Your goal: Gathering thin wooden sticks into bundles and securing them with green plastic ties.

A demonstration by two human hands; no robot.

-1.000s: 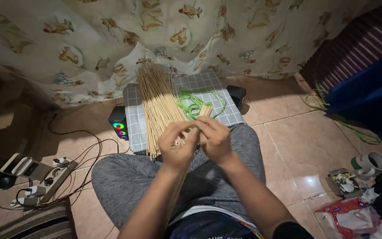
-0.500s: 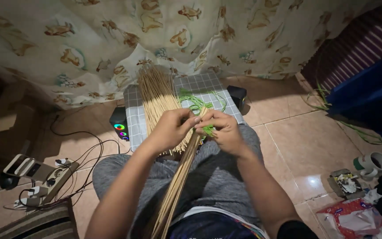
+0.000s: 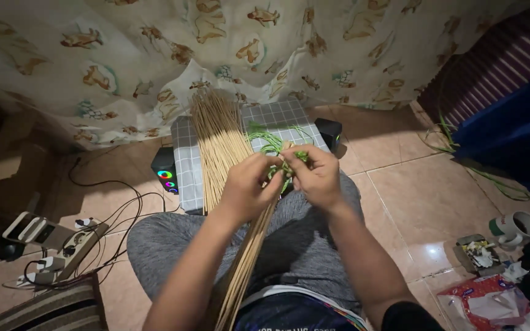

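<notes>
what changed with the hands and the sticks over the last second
The thin stick bundle swung from under the hands to run down toward the lap. Both hands, left hand and right hand, rose slightly, and green strips now sit between the fingers. The large stick pile on the checked cloth stayed put.

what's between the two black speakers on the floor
In the head view, a grey checked cloth covers the stretch between the left speaker and the right speaker. A pile of thin sticks and green string lie on it.
</notes>
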